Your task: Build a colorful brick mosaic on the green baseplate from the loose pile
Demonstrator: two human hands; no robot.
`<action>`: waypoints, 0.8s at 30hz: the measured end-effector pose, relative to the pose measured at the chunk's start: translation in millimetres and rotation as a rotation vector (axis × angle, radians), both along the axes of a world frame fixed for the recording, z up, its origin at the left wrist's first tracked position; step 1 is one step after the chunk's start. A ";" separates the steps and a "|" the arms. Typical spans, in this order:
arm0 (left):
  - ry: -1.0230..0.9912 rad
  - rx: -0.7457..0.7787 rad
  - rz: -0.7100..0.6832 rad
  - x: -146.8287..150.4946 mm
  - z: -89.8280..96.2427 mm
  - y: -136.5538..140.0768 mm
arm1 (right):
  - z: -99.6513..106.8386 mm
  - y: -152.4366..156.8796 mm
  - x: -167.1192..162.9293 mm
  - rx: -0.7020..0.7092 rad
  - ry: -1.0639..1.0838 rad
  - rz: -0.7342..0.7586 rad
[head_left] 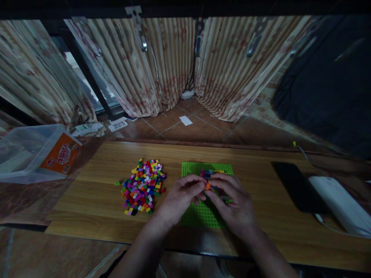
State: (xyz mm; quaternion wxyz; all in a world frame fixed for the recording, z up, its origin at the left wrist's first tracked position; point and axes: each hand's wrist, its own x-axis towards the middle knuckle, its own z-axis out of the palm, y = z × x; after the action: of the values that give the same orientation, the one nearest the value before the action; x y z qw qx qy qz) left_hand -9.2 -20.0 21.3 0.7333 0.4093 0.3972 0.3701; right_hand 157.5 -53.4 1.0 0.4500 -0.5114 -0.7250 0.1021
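Note:
Over the green studded baseplate point(203, 216), my two hands meet with their fingertips nearly together. A small orange toy brick point(207, 187) is pinched between the thumb and fingers of my right hand point(236, 202). My left hand point(179, 195) is closed in a pinch right against that brick; what lies between its fingertips is too small and hidden to name. Behind the fingers, a row of coloured bricks point(216, 171), purple, blue and yellow among them, sits on the plate's far part. My hands cover much of the plate's middle.
Left of the plate, a loose heap of small coloured bricks point(143, 187) lies on the wooden table point(95, 197). A black phone point(298, 187) and a white power bank point(339, 202) with a cable lie at right. Beyond the table's left end stands a clear plastic box point(31, 154).

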 end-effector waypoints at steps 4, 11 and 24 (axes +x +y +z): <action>0.046 0.029 -0.034 0.2 -1.2 0.5 | -0.1 0.0 0.0 -0.012 -0.003 -0.021; 0.147 0.123 -0.113 -2.5 -3.7 2.7 | -0.2 -0.5 10.6 -0.088 -0.021 0.163; 0.541 0.321 0.038 -6.8 -18.1 9.0 | -8.3 7.8 22.7 -0.022 -0.018 -0.144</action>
State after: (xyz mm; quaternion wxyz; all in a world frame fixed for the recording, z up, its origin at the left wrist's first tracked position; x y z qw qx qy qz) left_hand -16.0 -11.0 3.2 0.5202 0.5959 0.5218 0.3193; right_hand 180.1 -45.6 -7.3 0.4439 -0.5679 -0.6893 0.0727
